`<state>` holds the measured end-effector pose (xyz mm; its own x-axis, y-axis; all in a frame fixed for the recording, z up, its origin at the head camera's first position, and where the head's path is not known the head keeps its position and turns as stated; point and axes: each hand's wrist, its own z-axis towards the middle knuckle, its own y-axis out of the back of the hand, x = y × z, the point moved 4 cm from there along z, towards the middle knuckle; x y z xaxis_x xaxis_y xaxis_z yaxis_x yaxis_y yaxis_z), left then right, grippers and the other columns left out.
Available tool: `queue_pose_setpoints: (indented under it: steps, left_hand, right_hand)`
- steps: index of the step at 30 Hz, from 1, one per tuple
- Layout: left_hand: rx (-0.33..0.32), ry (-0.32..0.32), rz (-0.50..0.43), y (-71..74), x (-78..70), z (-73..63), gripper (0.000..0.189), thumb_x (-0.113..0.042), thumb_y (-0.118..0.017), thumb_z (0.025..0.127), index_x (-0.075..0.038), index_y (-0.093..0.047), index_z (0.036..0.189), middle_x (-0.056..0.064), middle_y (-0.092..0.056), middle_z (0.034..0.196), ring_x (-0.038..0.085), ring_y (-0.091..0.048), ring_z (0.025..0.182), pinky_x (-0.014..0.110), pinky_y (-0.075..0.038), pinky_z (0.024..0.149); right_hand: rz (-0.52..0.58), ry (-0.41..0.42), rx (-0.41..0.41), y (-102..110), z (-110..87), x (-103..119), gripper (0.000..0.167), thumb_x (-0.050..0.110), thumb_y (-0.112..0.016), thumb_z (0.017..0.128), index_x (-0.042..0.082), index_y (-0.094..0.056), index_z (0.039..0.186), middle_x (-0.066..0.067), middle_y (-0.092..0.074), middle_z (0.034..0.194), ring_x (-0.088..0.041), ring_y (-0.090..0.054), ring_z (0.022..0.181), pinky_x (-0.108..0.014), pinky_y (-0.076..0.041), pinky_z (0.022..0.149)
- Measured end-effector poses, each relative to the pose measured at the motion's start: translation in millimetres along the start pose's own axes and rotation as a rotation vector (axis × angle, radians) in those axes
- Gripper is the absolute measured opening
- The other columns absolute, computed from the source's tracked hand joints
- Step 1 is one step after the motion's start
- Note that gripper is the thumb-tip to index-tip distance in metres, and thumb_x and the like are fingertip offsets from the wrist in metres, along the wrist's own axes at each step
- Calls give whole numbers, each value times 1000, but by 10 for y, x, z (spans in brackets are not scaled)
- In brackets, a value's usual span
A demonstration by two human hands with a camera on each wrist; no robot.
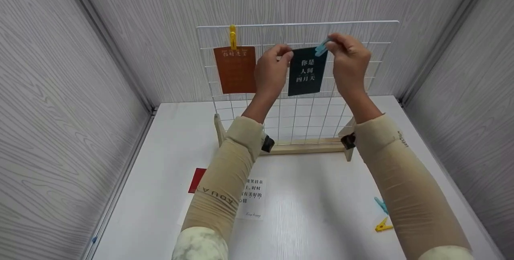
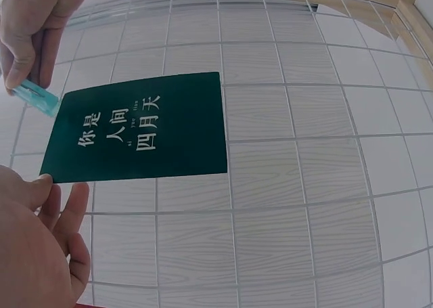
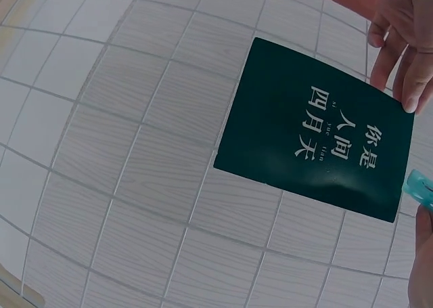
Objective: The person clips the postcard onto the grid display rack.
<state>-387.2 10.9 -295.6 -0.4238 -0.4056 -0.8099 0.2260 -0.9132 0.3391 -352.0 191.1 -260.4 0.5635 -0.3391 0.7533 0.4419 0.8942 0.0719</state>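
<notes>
Your left hand [image 1: 273, 71] pinched the top left corner of a dark green rectangular card with white lettering [image 1: 308, 87] — thumb and fingertips closed on it — in front of a white wire grid panel [image 1: 297, 24]. Your right hand [image 1: 351, 61] pinched a light blue plastic clothespin [image 1: 321, 48] at the card's top right corner; I could not tell whether it bit the edge. Leftward, a yellow plastic clothespin [image 1: 233, 37] held an orange-brown rectangular card [image 1: 237, 71] on the grid.
</notes>
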Motion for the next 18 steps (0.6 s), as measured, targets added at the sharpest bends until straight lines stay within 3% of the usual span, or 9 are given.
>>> queue_pose_setpoints:
  steps: [4,13,18]
  left_hand:
    - [-23,-29,20,11,-26,12,21,-26,-57,104,-17,-69,120,-3,-68,114,7,-64,99,21,-51,84]
    - [-98,-100,134,8,-101,22,23,-26,-57,104,-16,-70,119,-1,-68,113,9,-62,103,19,-49,88]
    - [-115,-123,154,-9,-116,28,23,-24,-56,104,-14,-71,119,1,-68,113,10,-62,101,18,-49,88]
  right_hand:
    - [-12,23,-17,-55,55,-37,15,5,-69,94,-2,-75,107,-14,-71,104,-12,-64,96,-19,-52,88]
    - [3,180,-52,-128,132,-125,13,5,-71,93,0,-77,103,-11,-73,98,-7,-62,91,-21,-52,83]
    - [-26,147,-43,-164,159,-169,12,5,-69,94,1,-77,103,-11,-72,99,-8,-61,90,-19,-50,82]
